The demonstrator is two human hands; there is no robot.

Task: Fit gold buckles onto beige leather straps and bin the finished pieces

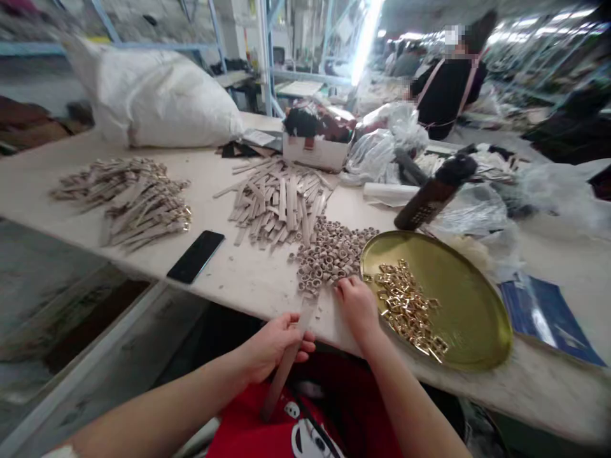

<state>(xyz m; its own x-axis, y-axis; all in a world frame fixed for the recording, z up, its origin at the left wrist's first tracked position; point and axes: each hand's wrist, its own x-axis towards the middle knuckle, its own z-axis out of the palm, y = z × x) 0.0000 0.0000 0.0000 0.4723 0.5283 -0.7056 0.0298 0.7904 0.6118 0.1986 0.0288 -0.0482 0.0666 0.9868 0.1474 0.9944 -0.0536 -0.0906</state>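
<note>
Currently the left hand (287,343) pinches 1 flat strip (279,380) between thumb and fingers, its far end beyond the grip, reaching toward the small loops (334,251), its near end hanging below. Right of that grip, the right hand (358,305) sits curled at the loops' near edge; whether it holds anything, I cannot tell. Just right of it, a gold-coloured tray (470,302) bears metal buckles (405,302). Farther beyond the left hand's grip lies a heap of loose strips (281,202); a phone (196,256) lies to the left.
</note>
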